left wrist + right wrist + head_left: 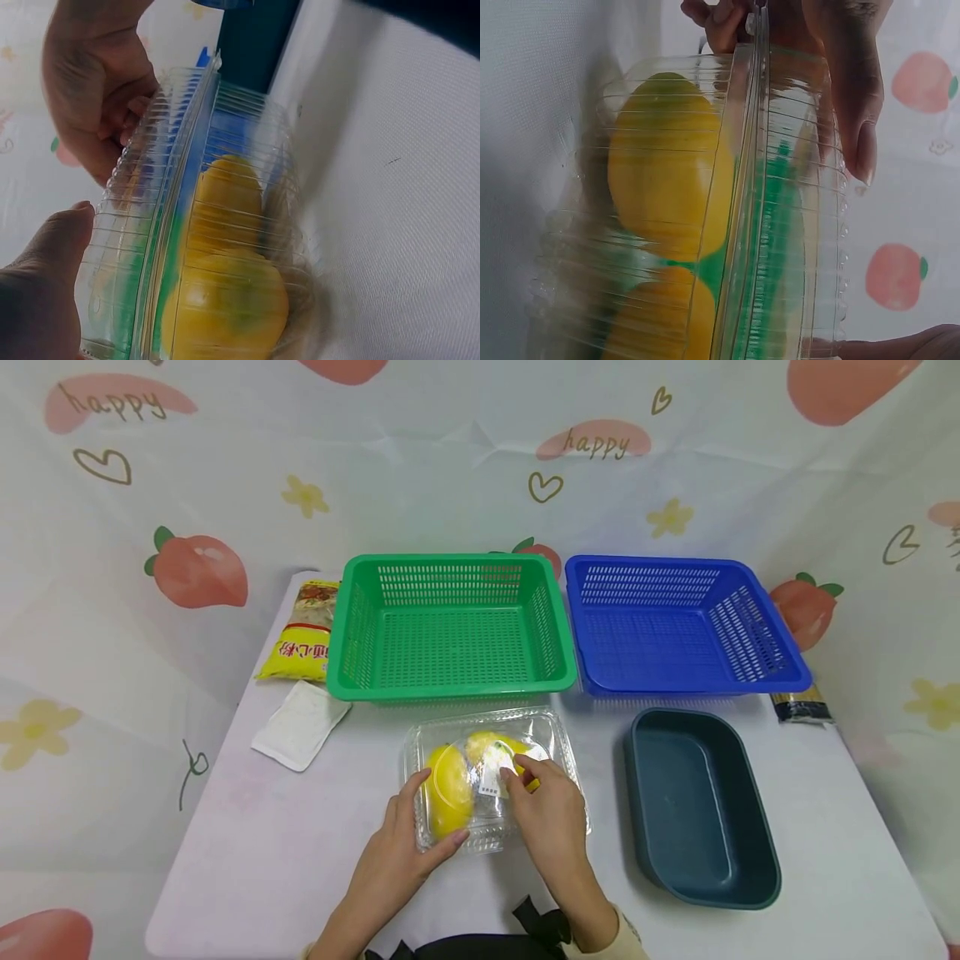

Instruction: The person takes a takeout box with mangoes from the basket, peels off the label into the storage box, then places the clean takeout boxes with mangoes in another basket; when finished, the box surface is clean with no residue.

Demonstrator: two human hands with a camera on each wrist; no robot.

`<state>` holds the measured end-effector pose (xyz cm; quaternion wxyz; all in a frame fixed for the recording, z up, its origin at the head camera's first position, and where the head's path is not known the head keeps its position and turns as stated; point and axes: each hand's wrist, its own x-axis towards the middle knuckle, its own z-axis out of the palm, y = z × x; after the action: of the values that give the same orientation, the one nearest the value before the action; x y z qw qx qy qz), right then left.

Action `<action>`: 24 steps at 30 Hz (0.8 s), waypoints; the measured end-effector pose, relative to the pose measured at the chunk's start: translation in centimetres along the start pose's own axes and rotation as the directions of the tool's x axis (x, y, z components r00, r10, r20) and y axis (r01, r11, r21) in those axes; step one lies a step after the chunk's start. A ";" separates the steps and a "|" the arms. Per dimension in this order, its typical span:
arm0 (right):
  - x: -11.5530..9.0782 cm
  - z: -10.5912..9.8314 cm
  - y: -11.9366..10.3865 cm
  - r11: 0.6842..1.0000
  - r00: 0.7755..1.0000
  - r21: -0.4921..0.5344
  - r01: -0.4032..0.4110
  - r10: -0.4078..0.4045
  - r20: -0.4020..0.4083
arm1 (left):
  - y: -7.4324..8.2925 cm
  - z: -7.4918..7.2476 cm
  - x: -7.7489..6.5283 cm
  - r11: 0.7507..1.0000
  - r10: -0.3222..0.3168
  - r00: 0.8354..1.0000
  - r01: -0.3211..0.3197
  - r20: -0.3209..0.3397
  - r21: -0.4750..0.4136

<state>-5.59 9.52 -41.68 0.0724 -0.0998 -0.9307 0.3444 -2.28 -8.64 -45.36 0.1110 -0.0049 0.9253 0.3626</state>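
A clear plastic clamshell box (pixel 487 847) lies with its lid down on the table in front of me, yellow fruits (pixel 448 793) inside. My left hand (pixel 401 839) holds the box's near left corner, thumb over the front edge and fingers along the left side. Over the lid, my right hand (pixel 551 810) has curled fingers, with thumb and index pinching at the edge of a small white label (pixel 491 779). The right wrist view shows a yellow fruit with a greenish end (pixel 671 165) through the ribbed wall. Part of the label is hidden by the right hand.
Behind the box stand a green basket (pixel 450 689) and a blue basket (pixel 693 681). A dark teal bin (pixel 701 827) sits to the right. At left are a yellow food bag (pixel 300 652) and a white packet (pixel 300 727); another packet (pixel 802 706) shows behind the blue basket.
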 end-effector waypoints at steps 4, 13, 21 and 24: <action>0.0 -0.1 -0.1 1.000 1.000 0.008 -0.021 0.021 0.000 | 0.0 0.0 0.0 1.000 0.013 1.000 -0.013 -0.006 0.000; 0.4 -0.3 -0.1 0.989 0.993 0.111 -0.094 0.085 0.087 | -0.2 0.1 -0.1 1.000 -0.013 1.000 0.013 0.008 -0.010; -0.1 0.5 0.0 0.999 1.000 0.044 0.005 -0.005 -0.014 | -0.3 0.2 -0.1 1.000 -0.001 1.000 0.001 -0.002 -0.015; -0.5 0.6 -0.2 0.999 0.999 0.027 0.039 -0.038 -0.028 | -0.2 0.1 -0.1 1.000 -0.006 1.000 0.006 0.002 -0.015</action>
<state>-5.30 8.89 -42.08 0.0931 -0.0855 -0.9266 0.3541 -2.13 -8.70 -45.56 0.1131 -0.0084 0.9224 0.3693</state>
